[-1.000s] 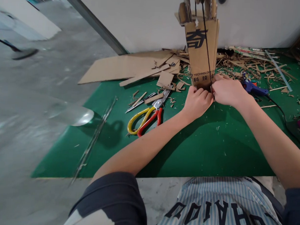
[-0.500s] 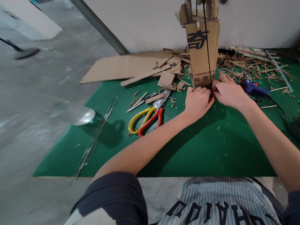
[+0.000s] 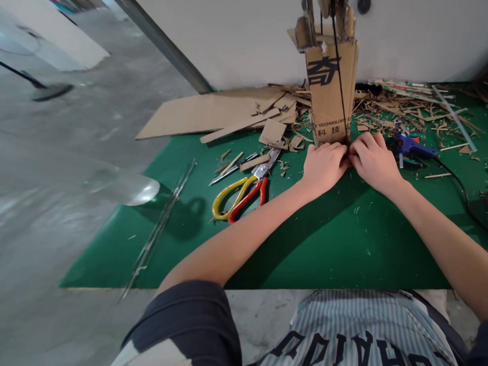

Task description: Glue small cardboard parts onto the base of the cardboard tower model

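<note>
A tall cardboard structure with printed black characters stands upright on the green table. Down its front runs a taut black cord, coming from the top and ending between my fingertips. My left hand is closed at the foot of the structure, its fingertips pinched around the cord's lower end. Meeting it from the other side, my right hand is also closed on the cord, fingers curled and pressed together. The exact grip and the tip of the cord are hidden behind my fingers.
Scissors with yellow and red handles lie left of my hands. A blue glue gun with its cable sits at the right. Cardboard scraps litter the back, beside a flat cardboard sheet. Thin clear rods and a transparent cup are at the left.
My right hand has lowered and turned slightly, its fingers now drawn close to my left fingertips. My left hand stays at the base. The view has shifted a little.
</note>
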The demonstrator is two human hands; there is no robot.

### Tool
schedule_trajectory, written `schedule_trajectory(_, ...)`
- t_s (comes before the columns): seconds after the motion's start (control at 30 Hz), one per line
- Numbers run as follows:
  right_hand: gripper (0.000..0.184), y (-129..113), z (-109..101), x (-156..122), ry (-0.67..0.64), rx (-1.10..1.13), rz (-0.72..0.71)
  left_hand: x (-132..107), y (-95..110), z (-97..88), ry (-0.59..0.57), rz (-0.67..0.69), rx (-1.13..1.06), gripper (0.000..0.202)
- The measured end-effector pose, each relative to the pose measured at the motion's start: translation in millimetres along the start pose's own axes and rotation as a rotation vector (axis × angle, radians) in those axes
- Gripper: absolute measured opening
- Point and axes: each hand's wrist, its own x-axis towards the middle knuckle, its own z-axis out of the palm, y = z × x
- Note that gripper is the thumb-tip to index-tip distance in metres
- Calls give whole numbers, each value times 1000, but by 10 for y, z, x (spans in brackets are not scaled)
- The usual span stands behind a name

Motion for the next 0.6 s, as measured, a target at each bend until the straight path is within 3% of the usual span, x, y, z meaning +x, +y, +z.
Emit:
schedule_trajectory(0.27, 25, -3, 142, -210, 241, 26, -61, 0, -21, -6, -20, 75, 62, 19)
schedule_trajectory(0.43, 31, -68, 184, -257, 232, 38, 17, 16, -45, -29, -53, 91, 41, 17)
schedule_trajectory(0.6, 45, -93, 125, -281, 139, -71, -76, 14, -60, -35, -54, 101, 43, 20)
